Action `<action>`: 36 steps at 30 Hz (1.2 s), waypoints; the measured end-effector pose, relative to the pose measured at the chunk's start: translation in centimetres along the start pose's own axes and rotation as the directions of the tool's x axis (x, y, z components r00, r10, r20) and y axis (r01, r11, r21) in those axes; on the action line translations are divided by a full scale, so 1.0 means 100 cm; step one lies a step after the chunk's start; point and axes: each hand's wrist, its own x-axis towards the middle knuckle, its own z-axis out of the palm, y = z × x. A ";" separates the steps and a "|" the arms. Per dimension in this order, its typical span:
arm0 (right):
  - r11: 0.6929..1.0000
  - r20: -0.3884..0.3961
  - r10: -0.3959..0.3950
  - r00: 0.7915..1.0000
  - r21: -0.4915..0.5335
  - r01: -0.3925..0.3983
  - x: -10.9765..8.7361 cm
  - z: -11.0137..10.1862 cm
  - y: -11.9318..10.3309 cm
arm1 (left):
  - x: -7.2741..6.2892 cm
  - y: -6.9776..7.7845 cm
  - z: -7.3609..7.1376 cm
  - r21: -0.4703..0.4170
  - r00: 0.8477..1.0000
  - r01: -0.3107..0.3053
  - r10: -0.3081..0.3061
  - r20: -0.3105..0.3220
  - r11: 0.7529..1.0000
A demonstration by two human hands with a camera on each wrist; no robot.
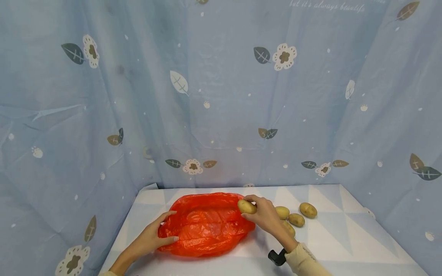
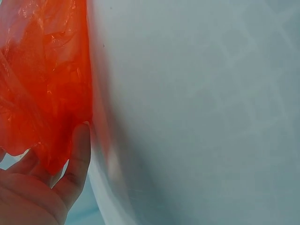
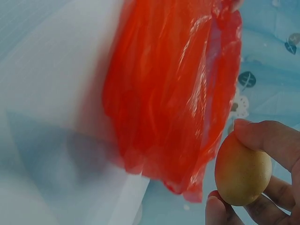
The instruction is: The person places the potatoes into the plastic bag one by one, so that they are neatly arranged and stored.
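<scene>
A red plastic bag (image 1: pixel 207 229) sits on the table with its mouth spread open and facing up. My left hand (image 1: pixel 150 235) grips the bag's left side, thumb toward the front and fingers toward the back. In the left wrist view, the left hand (image 2: pixel 42 190) has its thumb against the red film. My right hand (image 1: pixel 264 214) pinches a yellow-brown potato (image 1: pixel 246 207) at the bag's right rim. The right wrist view shows this potato (image 3: pixel 243 169) between thumb and fingers, beside the bag (image 3: pixel 159 89). Several more potatoes (image 1: pixel 308 210) lie right of the bag, partly behind the right hand.
The table (image 1: pixel 345 245) wears a white cloth with pale blue triangles. Blue curtains (image 1: pixel 221 96) printed with flowers and leaves stand behind and at both sides. A black device (image 1: pixel 277 257) is at the right wrist, beside the sleeve.
</scene>
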 end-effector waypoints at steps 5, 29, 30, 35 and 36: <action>1.000 0.011 -0.022 1.000 0.006 0.022 0.005 0.007 -0.008 | 0.002 0.003 0.000 -0.007 1.000 -0.002 0.002 0.001 1.000; 0.993 0.072 -0.113 0.991 0.046 0.110 0.024 0.049 -0.040 | 0.003 0.001 0.001 0.017 1.000 0.007 -0.007 -0.012 1.000; 0.992 0.076 -0.118 0.990 0.047 0.115 0.025 0.051 -0.041 | 0.002 0.001 0.001 0.017 1.000 0.009 -0.009 -0.012 1.000; 0.993 0.127 -0.091 0.988 0.084 0.080 0.028 0.061 -0.047 | 0.001 0.001 0.001 0.018 1.000 0.003 -0.003 -0.006 1.000; 0.993 0.138 -0.081 0.987 0.095 0.068 0.029 0.064 -0.048 | 0.001 0.001 0.001 0.019 1.000 0.000 0.000 -0.005 1.000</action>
